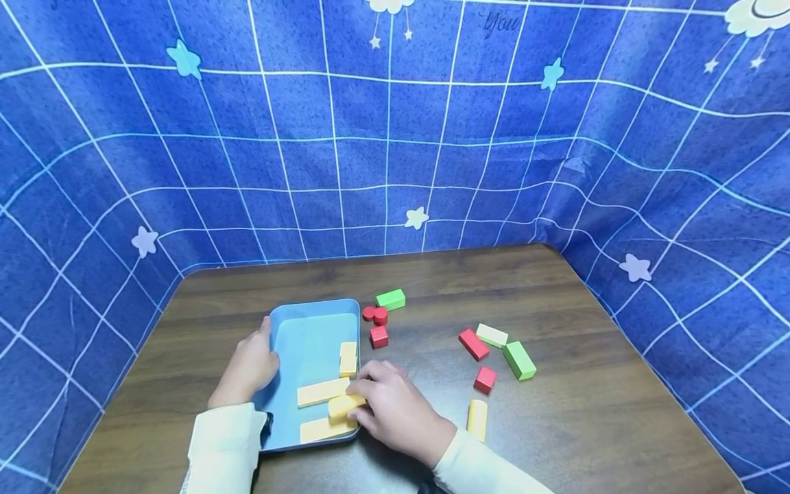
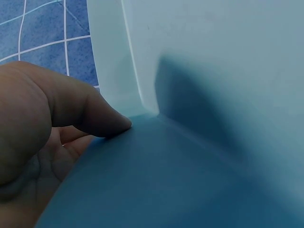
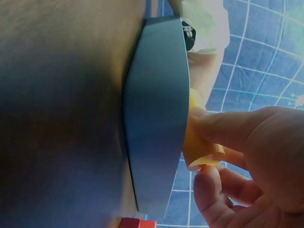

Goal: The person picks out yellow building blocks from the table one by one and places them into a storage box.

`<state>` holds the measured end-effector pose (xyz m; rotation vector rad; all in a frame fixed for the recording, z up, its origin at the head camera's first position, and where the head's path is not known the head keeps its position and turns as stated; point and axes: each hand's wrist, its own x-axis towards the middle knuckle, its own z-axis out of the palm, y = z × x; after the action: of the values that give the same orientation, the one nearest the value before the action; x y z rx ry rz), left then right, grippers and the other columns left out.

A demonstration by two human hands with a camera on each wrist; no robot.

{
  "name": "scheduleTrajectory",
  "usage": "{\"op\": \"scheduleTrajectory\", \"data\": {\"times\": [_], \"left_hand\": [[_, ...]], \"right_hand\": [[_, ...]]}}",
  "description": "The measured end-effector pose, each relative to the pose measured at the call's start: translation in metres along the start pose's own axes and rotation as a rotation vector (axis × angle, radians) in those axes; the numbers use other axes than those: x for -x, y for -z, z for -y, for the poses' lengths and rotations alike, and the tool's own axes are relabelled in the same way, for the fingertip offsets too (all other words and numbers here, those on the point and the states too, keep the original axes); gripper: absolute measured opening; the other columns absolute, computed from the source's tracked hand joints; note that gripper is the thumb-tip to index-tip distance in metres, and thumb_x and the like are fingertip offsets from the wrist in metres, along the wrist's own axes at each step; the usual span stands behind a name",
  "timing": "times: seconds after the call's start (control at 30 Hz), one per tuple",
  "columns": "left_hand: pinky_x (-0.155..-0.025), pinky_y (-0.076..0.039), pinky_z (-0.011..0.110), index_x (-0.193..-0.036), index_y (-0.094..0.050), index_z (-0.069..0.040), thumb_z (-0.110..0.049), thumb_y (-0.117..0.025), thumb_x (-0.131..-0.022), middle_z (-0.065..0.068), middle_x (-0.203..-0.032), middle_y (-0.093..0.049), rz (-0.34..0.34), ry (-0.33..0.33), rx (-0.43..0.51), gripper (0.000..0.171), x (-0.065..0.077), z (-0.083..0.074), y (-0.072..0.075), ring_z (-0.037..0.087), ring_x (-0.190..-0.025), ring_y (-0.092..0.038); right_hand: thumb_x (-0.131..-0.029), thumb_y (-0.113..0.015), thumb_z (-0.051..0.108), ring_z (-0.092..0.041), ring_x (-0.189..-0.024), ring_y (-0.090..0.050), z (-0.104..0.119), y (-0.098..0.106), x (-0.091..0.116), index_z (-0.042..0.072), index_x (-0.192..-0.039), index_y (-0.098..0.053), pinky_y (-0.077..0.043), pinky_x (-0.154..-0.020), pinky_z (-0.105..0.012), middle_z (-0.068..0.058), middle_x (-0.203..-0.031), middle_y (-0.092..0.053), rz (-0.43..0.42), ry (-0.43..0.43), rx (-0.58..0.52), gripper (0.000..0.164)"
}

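At its left side, a shallow blue tray (image 1: 302,336) is gripped by my left hand (image 1: 249,363). The left wrist view shows the thumb (image 2: 107,121) over the tray's rim, other fingers outside the wall. My right hand (image 1: 401,415) pinches a yellow cylindrical block (image 1: 341,406) between thumb and fingers, over the tray's right side. From the right wrist, the yellow block (image 3: 202,149) shows just above the tray's wall (image 3: 154,114). Inside the tray lie a long pale yellow block (image 1: 322,392), another long one (image 1: 326,430) near the front, and two small yellow blocks (image 1: 348,357) along the right wall.
Right of the tray's far corner are a green block (image 1: 391,300), two small red round blocks (image 1: 380,315) and a red cube (image 1: 379,337). Farther right lie red (image 1: 474,344), pale (image 1: 492,335) and green (image 1: 520,361) blocks, another red cube (image 1: 485,379) and a yellow cylinder (image 1: 477,418).
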<state>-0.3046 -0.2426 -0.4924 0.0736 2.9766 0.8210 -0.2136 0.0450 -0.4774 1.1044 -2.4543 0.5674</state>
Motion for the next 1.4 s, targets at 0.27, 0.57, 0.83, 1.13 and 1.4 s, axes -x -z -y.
{"op": "scheduleTrajectory", "data": {"times": [0.27,0.57,0.83,1.13,1.4], "left_hand": [[-0.095,-0.031,0.068,-0.147,-0.002,0.003,-0.002,-0.045,-0.092,0.032,-0.147,-0.02,0.001,0.002,0.005,0.071,0.0,-0.001,0.001,0.05,-0.126,-0.023],[-0.095,-0.031,0.068,-0.147,-0.002,0.003,-0.002,-0.045,-0.091,0.032,-0.146,-0.021,0.004,0.011,0.007,0.071,0.0,-0.002,0.002,0.05,-0.126,-0.025],[-0.094,-0.032,0.069,-0.147,-0.002,0.004,-0.001,-0.046,-0.091,0.033,-0.145,-0.023,-0.004,0.004,0.003,0.071,0.0,-0.002,0.003,0.051,-0.124,-0.027],[-0.093,-0.033,0.069,-0.147,-0.002,0.003,-0.001,-0.046,-0.092,0.033,-0.145,-0.023,-0.005,0.007,0.008,0.071,0.0,0.0,0.002,0.051,-0.124,-0.027],[-0.095,-0.032,0.068,-0.147,-0.002,0.003,-0.001,-0.045,-0.091,0.033,-0.146,-0.023,-0.002,0.01,0.006,0.071,0.0,0.0,0.001,0.05,-0.125,-0.026]], "right_hand": [[-0.077,-0.077,0.035,-0.007,-0.086,-0.042,0.004,-0.003,-0.001,0.021,-0.095,-0.07,-0.044,-0.069,-0.021,0.009,-0.097,-0.052,-0.004,-0.004,0.018,0.023],[-0.078,-0.076,0.04,-0.007,-0.08,-0.037,0.01,-0.007,-0.003,0.023,-0.095,-0.072,-0.039,-0.065,-0.017,0.01,-0.091,-0.046,0.013,0.013,0.028,0.024],[-0.079,-0.073,0.043,-0.006,-0.076,-0.036,0.014,-0.011,-0.003,0.023,-0.096,-0.073,-0.035,-0.06,-0.016,0.01,-0.087,-0.043,0.02,0.023,0.028,0.026],[-0.078,-0.073,0.041,-0.006,-0.071,-0.032,0.016,-0.014,-0.002,0.025,-0.087,-0.072,-0.031,-0.059,-0.018,0.011,-0.083,-0.041,0.035,0.021,0.033,0.018],[-0.079,-0.071,0.039,-0.006,-0.072,-0.033,0.018,-0.013,-0.001,0.025,-0.086,-0.071,-0.032,-0.058,-0.017,0.012,-0.084,-0.043,0.056,-0.003,0.028,0.016]]}}
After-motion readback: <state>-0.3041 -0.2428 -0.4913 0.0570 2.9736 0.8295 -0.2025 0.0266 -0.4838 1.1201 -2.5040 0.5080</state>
